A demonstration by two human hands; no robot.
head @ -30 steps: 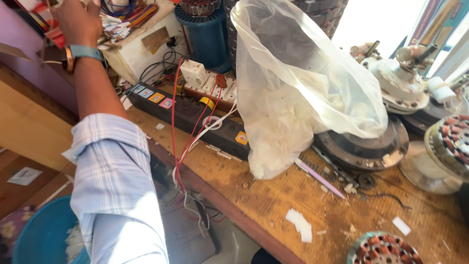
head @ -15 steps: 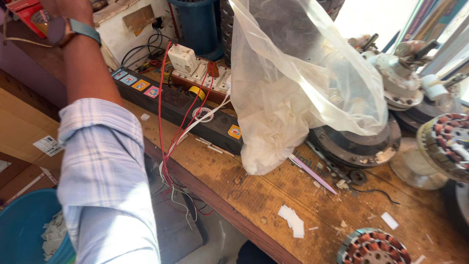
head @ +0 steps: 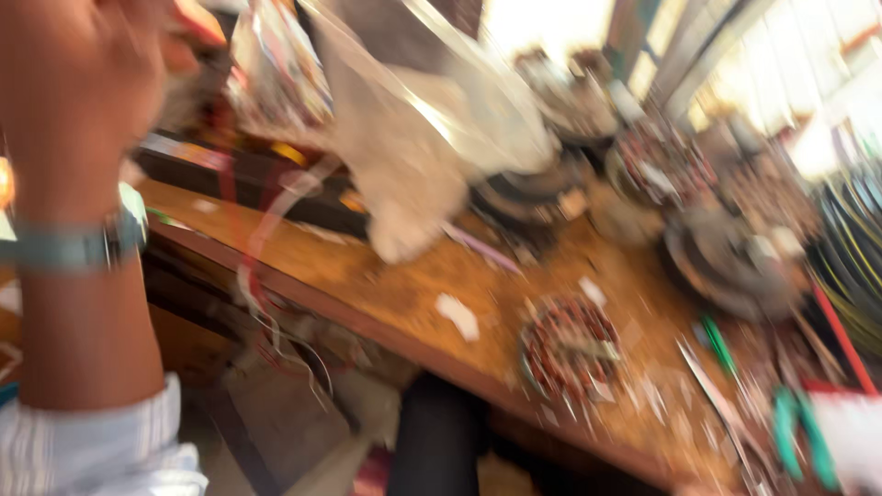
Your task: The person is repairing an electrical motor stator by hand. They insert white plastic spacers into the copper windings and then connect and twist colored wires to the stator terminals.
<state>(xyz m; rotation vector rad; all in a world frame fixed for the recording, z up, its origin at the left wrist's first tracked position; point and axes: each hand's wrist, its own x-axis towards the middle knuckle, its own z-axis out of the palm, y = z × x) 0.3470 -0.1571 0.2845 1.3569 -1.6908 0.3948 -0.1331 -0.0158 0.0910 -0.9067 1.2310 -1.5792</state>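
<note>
My left hand (head: pixel 78 87) is raised close to the lens at the upper left, blurred, with a teal watch (head: pixel 78 243) strapped round the wrist below it and a rolled pale striped sleeve (head: pixel 96 450) at the bottom corner. I cannot tell whether that hand is clenched, released, or grasping anything; the fingers run out past the top edge, and a smear of red and orange just right of them is too blurred to name. My right hand is out of view.

Nearest the raised hand, just to its right, hangs a clear plastic bag (head: pixel 413 156), its lower end drooping onto the wooden bench (head: pixel 395 285). Between the wrist and the bag, red and white wires (head: pixel 266 276) loop over the bench's front edge and trail down below it. That front edge runs diagonally from beside the wrist down towards the lower right. Below the edge I see open space down to the floor.

Further right of the hand, the benchtop is crowded: a white scrap (head: pixel 457 315), then a round copper-wound motor core (head: pixel 571 349) close to the edge, more round metal motor parts (head: pixel 726 257) behind, and green-handled pliers (head: pixel 799 432) at the far right. Open wood is scarce, mostly a strip between the bag and the core.
</note>
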